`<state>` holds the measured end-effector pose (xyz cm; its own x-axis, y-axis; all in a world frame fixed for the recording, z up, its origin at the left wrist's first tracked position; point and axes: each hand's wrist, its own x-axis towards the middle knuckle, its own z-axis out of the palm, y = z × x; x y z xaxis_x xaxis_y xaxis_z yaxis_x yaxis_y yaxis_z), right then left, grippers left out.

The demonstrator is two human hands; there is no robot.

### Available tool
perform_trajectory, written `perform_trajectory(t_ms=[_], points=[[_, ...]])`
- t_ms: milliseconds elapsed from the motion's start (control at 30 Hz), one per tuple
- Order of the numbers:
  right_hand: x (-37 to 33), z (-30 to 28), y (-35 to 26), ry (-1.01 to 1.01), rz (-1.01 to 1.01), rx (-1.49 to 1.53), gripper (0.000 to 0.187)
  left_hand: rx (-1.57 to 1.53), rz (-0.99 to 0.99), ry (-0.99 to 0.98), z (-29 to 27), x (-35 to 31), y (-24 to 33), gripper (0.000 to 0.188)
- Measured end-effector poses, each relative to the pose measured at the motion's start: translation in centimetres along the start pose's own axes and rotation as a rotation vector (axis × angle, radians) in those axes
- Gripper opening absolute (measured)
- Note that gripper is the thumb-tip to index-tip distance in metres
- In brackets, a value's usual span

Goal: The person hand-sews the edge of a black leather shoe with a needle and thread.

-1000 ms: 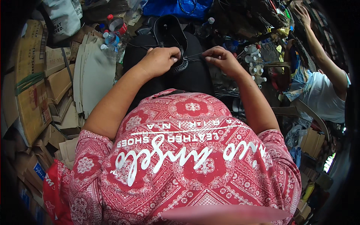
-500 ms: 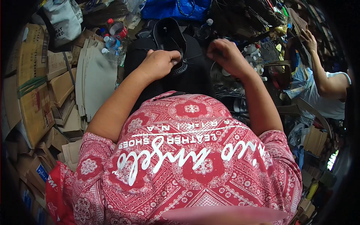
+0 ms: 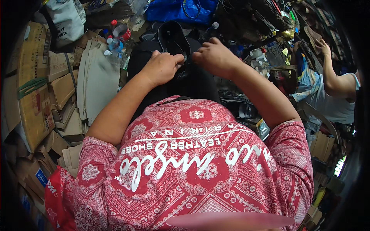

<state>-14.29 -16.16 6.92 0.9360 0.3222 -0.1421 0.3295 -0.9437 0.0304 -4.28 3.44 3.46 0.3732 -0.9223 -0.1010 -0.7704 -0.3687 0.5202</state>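
Observation:
A black shoe [image 3: 174, 34] rests on the black trousers over my lap, its open top facing up and its far end pointing away from me. My left hand [image 3: 162, 67] is closed at the near left part of the shoe, thumb and fingers pinching its edge. Beside the shoe's right edge, my right hand [image 3: 216, 57] has its fingers curled together, back of the hand upward. What those fingers hold, if anything, is hidden. Both hands cover much of the shoe's near end.
Stacked cardboard boxes [image 3: 34, 88] and grey-white sheets [image 3: 98, 77] stand at the left. Plastic bottles [image 3: 115, 43] lie beyond them. A blue bag [image 3: 179, 10] sits at the far side. Clutter fills the right, where another person's arm [image 3: 327, 69] reaches to a shelf.
My right hand has come left, close to the shoe. A thin dark thread stretched between the shoe and that hand no longer shows. My left hand stays almost in place.

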Motion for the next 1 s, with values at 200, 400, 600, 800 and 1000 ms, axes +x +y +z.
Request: perform_trajectory(t_ms=[200,400,600,800,1000], points=[[-0.3,2.2,0.7,0.103,-0.088,0.111,0.02,0.106,0.131,0.066,-0.2,-1.3,-0.4,0.014],[-3.7,3.4,2.3,0.058,0.087,0.272,0.013,0.274,0.163,0.178,-2.6,-6.2,-2.7,0.025],[-6.6,2.2,4.7,0.274,0.659,1.436,0.02,-0.562,-0.209,0.32,-6.3,-9.3,-4.1,0.004],[1.4,-1.8,-1.3,0.568,0.26,2.188,0.025,-1.17,0.427,0.259,-5.7,-2.8,3.3,0.01],[-2.4,-1.5,-0.2,-0.029,0.172,1.612,0.017,-1.009,-0.179,-0.163,-4.6,-6.3,0.4,0.02]])
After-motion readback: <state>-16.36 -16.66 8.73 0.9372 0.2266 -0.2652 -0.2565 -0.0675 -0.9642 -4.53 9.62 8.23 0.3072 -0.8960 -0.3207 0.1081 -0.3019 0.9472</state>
